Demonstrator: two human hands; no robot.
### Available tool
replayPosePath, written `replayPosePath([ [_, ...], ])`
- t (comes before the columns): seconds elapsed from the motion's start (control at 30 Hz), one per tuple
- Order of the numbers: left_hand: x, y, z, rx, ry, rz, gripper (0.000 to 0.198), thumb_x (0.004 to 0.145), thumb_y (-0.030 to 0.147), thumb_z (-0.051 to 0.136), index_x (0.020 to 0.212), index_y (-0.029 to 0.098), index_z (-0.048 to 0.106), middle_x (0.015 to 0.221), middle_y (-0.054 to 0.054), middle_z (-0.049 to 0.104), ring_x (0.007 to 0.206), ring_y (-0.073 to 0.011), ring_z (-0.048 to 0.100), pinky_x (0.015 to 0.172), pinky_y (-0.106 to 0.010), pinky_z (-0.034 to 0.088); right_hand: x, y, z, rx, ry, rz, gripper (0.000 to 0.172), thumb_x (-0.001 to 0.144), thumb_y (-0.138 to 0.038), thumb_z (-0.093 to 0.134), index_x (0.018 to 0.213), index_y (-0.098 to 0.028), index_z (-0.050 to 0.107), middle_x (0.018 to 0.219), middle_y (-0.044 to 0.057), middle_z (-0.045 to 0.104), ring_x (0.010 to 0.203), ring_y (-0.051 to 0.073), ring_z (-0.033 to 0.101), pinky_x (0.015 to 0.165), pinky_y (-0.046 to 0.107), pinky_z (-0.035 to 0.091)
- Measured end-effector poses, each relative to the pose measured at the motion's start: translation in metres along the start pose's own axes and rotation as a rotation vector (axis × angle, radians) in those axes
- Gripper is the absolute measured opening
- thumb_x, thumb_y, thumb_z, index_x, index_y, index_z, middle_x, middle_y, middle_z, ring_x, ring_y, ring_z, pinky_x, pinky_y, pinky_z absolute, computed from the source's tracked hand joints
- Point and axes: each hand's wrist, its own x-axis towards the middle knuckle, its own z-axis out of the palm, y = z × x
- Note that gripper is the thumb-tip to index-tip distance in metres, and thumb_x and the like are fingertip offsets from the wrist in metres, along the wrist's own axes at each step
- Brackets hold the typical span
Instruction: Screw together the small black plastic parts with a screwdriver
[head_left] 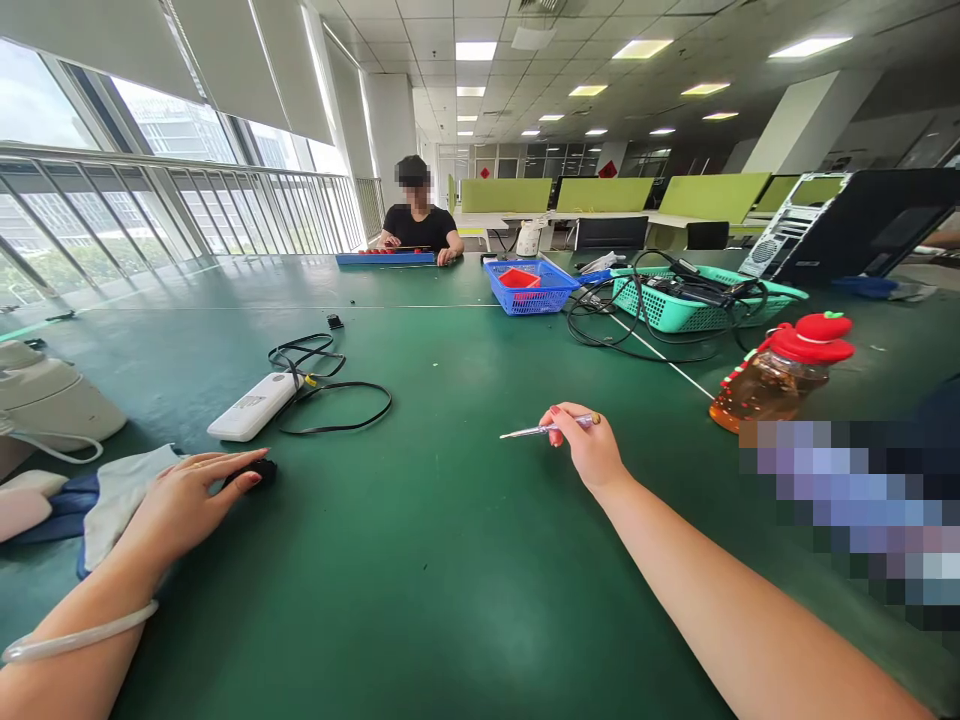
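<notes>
Forearms (720, 580); left grip (191, 500) touching black object (264, 473), closure unclear; right grip (585, 438) pinching slim tool (529, 432); cable (319, 431), baskets (540, 298) beyond.

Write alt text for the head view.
A person's right hand holds a slim tool at a green table; the left hand touches a black object. Beyond are a white device, blue basket, teal basket, red-topped jar and another person.

A red-lidded jar (772, 388) sits near a teal basket (679, 316) holding cables (697, 286).
</notes>
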Motion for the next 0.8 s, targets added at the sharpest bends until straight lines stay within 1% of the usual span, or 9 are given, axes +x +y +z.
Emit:
replayPosePath([
  [0.1,-0.002,-0.003,-0.005,0.021,0.056,-0.181,0.061,0.089,0.051,0.025,0.127,0.022,0.063,0.108,-0.011,0.072,0.103,-0.0319,0.063,0.082,-0.041,0.051,0.001,0.0,0.001,-0.008,-0.001,0.0,0.035,0.082,-0.047,0.057,0.063,-0.02,0.066,0.05,-0.001,0.052,0.052,0.014,0.05,0.055,0.028,0.042],
  [0.17,-0.002,-0.007,-0.007,0.059,0.065,-0.284,0.062,0.089,0.055,0.026,0.124,0.022,0.065,0.108,-0.013,0.071,0.103,-0.0343,0.062,0.077,-0.042,0.052,0.001,0.0,0.001,-0.011,0.0,-0.001,0.035,0.082,-0.047,0.057,0.063,-0.02,0.066,0.05,-0.001,0.052,0.052,0.014,0.05,0.055,0.029,0.043],
  [0.27,-0.001,-0.012,-0.005,0.123,0.025,-0.291,0.064,0.08,0.064,0.041,0.121,0.021,0.065,0.116,-0.015,0.068,0.103,-0.0356,0.062,0.077,-0.043,0.052,0.001,0.0,0.0,-0.011,-0.002,0.002,0.034,0.083,-0.047,0.057,0.063,-0.02,0.066,0.05,-0.001,0.053,0.052,0.014,0.051,0.056,0.029,0.043],
  [0.37,0.0,-0.012,-0.002,0.122,0.004,-0.267,0.064,0.078,0.062,0.044,0.122,0.02,0.063,0.111,-0.013,0.069,0.097,-0.033,0.064,0.077,-0.041,0.052,0.0,0.0,0.0,-0.011,0.003,0.002,0.034,0.082,-0.047,0.057,0.063,-0.02,0.066,0.05,-0.001,0.053,0.052,0.014,0.05,0.055,0.029,0.042],
  [0.5,-0.005,-0.003,-0.005,-0.016,0.115,-0.301,0.06,0.079,0.056,0.044,0.127,0.023,0.058,0.109,-0.011,0.068,0.098,-0.0306,0.065,0.079,-0.04,0.053,0.0,-0.001,0.0,-0.014,0.004,-0.007,0.035,0.082,-0.047,0.056,0.062,-0.02,0.066,0.05,-0.001,0.053,0.051,0.014,0.05,0.054,0.028,0.042],
  [0.57,-0.009,0.002,-0.007,-0.125,0.206,-0.266,0.059,0.08,0.054,0.044,0.13,0.025,0.054,0.114,-0.009,0.067,0.103,-0.0294,0.065,0.083,-0.04,0.053,0.0,-0.001,0.0,-0.015,0.002,-0.008,0.034,0.082,-0.047,0.057,0.063,-0.02,0.066,0.05,-0.001,0.052,0.051,0.014,0.05,0.054,0.028,0.042],
  [0.63,-0.01,0.004,-0.006,-0.207,0.235,-0.152,0.058,0.08,0.051,0.044,0.131,0.024,0.051,0.122,-0.008,0.066,0.109,-0.0281,0.063,0.09,-0.039,0.051,0.001,-0.001,0.001,-0.014,-0.004,-0.003,0.034,0.082,-0.047,0.057,0.063,-0.02,0.066,0.05,-0.001,0.052,0.051,0.014,0.05,0.054,0.028,0.042],
  [0.73,-0.009,0.004,0.001,-0.21,0.159,0.046,0.056,0.08,0.047,0.043,0.13,0.022,0.052,0.129,-0.007,0.063,0.115,-0.0273,0.059,0.099,-0.038,0.046,0.0,-0.002,0.002,-0.017,-0.013,0.005,0.034,0.082,-0.047,0.057,0.063,-0.02,0.066,0.05,-0.001,0.052,0.052,0.014,0.05,0.055,0.029,0.042],
  [0.8,-0.006,0.002,0.006,-0.167,0.103,0.124,0.055,0.082,0.046,0.041,0.129,0.022,0.054,0.13,-0.007,0.063,0.115,-0.0273,0.059,0.099,-0.039,0.045,0.0,-0.003,0.001,-0.02,-0.014,0.007,0.035,0.082,-0.047,0.057,0.062,-0.02,0.066,0.05,-0.001,0.051,0.052,0.014,0.05,0.055,0.029,0.042],
])
